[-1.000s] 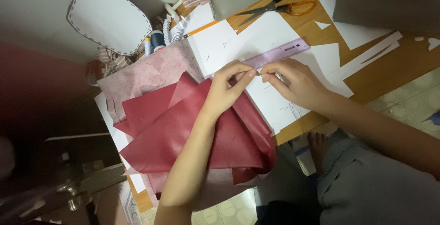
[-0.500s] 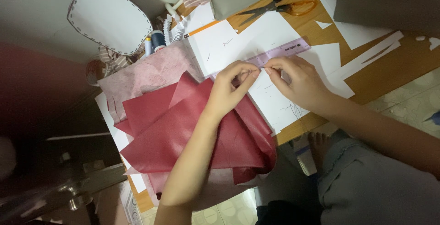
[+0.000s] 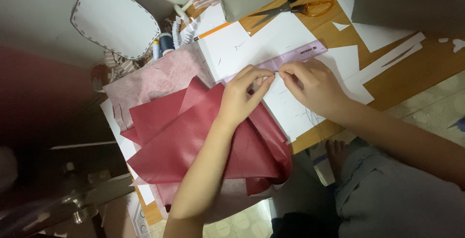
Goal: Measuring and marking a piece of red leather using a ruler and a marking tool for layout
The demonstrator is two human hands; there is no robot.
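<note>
My left hand (image 3: 240, 96) and my right hand (image 3: 312, 85) meet fingertip to fingertip over a lilac plastic ruler (image 3: 310, 52). The ruler lies on a white paper sheet (image 3: 232, 49). Both hands pinch something tiny and thin between thumb and forefinger, too small to make out. A faint dark thread (image 3: 310, 117) trails on the paper under my right hand. My left forearm lies across folded dark red fabric (image 3: 184, 136) that hangs over the wooden table's (image 3: 436, 63) edge.
Orange-handled scissors (image 3: 295, 6) lie at the top. Thread spools (image 3: 162, 45) stand beside a white stitched-edge panel (image 3: 114, 15) and a pink patterned cloth (image 3: 155, 75). Paper offcuts (image 3: 387, 58) lie at the right. My knee in grey trousers (image 3: 387, 199) and a bare foot (image 3: 336, 153) are below.
The fingertips of both hands have drawn slightly closer together above the ruler. Nothing else has moved.
</note>
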